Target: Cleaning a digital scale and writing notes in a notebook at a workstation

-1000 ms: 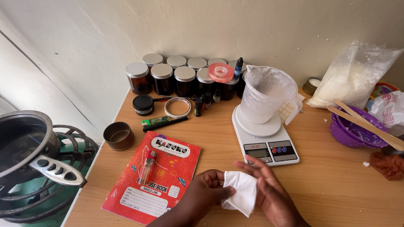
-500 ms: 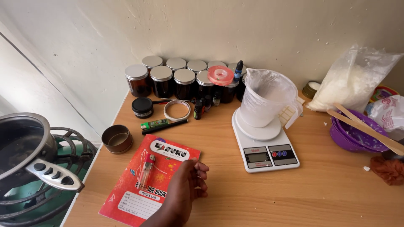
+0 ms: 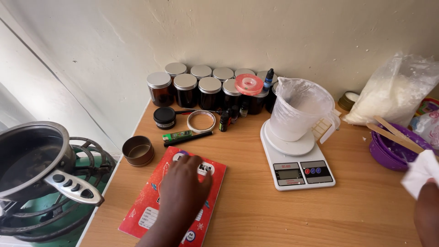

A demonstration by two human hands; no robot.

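Two hands were at work over the wooden worktop point(image 3: 256, 215): the left hand point(image 3: 185, 185) lay flat with fingers loosely spread on a red exercise book point(image 3: 155, 208) near the front edge, while the right hand point(image 3: 427, 212), at the far right, pinched a white tissue point(image 3: 420, 171) beside the purple bowl point(image 3: 388, 153)

Along the table's point(image 3: 356, 215) back edge, dark jars point(image 3: 198, 89) with silver lids stand in 2 rows, a pink tape roll point(image 3: 248, 84) on top of one. In front lie a black tin point(image 3: 164, 117), a white tape ring point(image 3: 202, 121), small bottles point(image 3: 224, 121), a green tube point(image 3: 178, 135) and a black pen point(image 3: 188, 138). A small tin point(image 3: 137, 150) sits near the left edge. A white scale point(image 3: 296, 161) carries a plastic jug point(image 3: 299, 108). At the right edge, a bag of white flakes point(image 3: 393, 91) and a purple bowl point(image 3: 388, 153) with wooden sticks point(image 3: 394, 135). Off the left edge, a pot point(image 3: 32, 160) on a burner point(image 3: 91, 160).
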